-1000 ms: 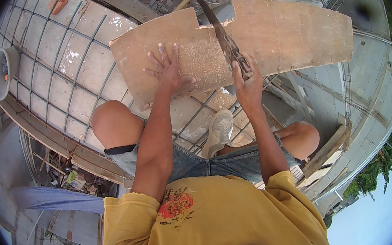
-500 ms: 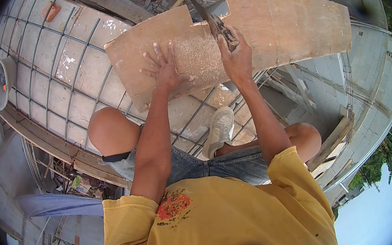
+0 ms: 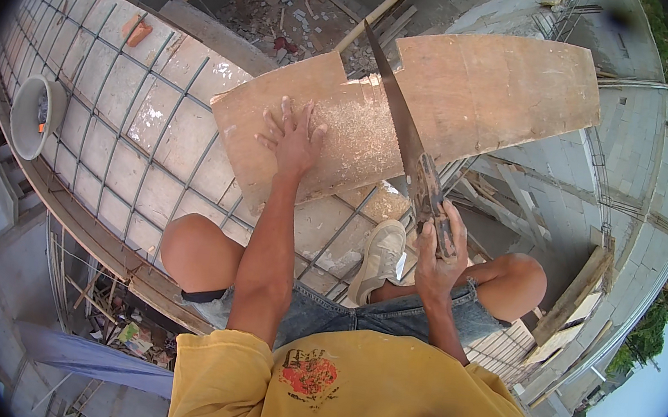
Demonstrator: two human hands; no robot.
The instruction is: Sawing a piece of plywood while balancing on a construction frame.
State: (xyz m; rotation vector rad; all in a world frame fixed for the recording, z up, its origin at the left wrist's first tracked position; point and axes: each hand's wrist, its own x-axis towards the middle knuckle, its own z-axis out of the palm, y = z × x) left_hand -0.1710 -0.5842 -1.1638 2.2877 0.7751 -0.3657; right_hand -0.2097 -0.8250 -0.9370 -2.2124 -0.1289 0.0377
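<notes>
A handsaw [image 3: 402,113] lies along a notch in the far edge of a brown plywood sheet [image 3: 495,95], its blade crossing the board. My right hand [image 3: 442,250] is wrapped round the saw's worn handle, close in front of my bent knee. Pressed flat on the left part of the plywood, my left hand [image 3: 294,142] has its fingers spread. Pale sawdust [image 3: 355,129] is scattered over the board between that hand and the blade. The sheet rests over a grid of steel bars [image 3: 139,149].
A round grey bucket [image 3: 34,117] stands on the grid at the left. An orange-red broken piece [image 3: 136,29] lies farther off. Below the far edge is rubble [image 3: 290,18]. A drop with timber shows at the right, and my shoe [image 3: 382,259] rests on the bars.
My right hand has pulled the saw back toward my body, so much more of the blade now shows. My left hand stays flat on the plywood. The whole view has shifted slightly.
</notes>
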